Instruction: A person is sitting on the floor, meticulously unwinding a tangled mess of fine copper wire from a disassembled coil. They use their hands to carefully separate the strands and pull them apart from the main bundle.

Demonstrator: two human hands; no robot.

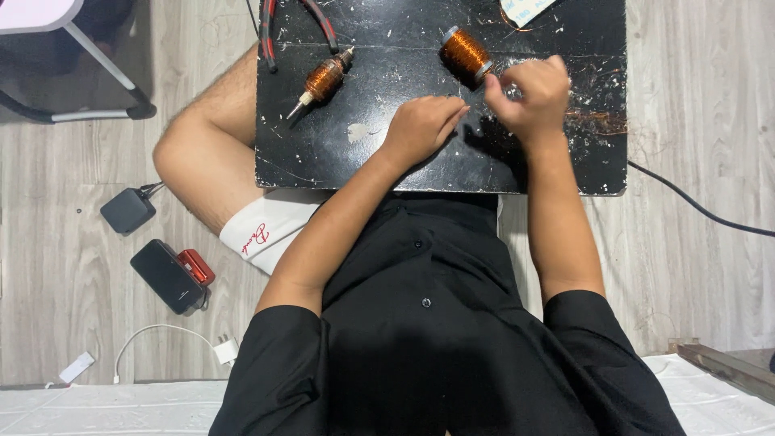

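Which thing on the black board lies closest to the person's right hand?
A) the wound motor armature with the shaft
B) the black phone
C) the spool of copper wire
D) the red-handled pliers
C: the spool of copper wire lies just beside the right hand on the black board, while the armature and pliers lie farther off, past the left hand.

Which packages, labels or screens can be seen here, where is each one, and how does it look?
Label or packet: top edge of the black board, cut off by the frame; white with a light blue area.
Phone: on the floor, left of the person's knee; dark rectangular screen, switched off.
Small red case: leaning against the phone's upper right side; rounded rectangle.
No signs are in view.
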